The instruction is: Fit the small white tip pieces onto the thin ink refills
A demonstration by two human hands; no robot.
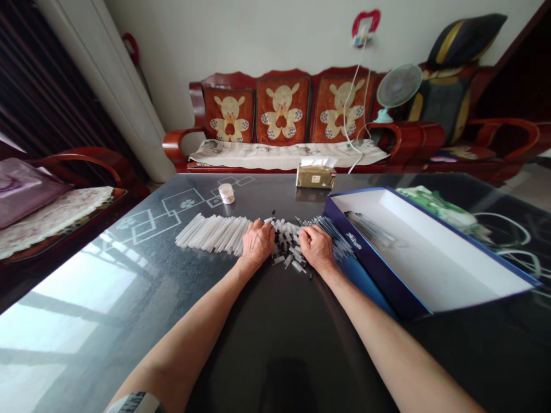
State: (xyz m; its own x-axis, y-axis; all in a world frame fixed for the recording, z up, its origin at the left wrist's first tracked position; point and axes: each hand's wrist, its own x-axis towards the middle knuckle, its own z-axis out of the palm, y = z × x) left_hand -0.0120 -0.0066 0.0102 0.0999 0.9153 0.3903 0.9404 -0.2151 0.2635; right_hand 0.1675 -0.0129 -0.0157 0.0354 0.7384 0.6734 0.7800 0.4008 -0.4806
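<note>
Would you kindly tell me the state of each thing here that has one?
Left hand: curled, grip unclear
Right hand: curled, grip unclear
White tubes: lying in a row
Small pieces: loosely heaped
Shallow box: open
Tissue box: open, tissue protruding
Fan: upright; spinning unclear

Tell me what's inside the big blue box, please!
Inside the blue box lies a bunch of thin sticks, some with dark ends, on the white bottom. The box's left wall hides the strip just behind it.

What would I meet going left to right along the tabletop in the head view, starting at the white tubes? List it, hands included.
Row of white tubes → left hand → pile of small white and black pieces → right hand → open blue box.
</note>
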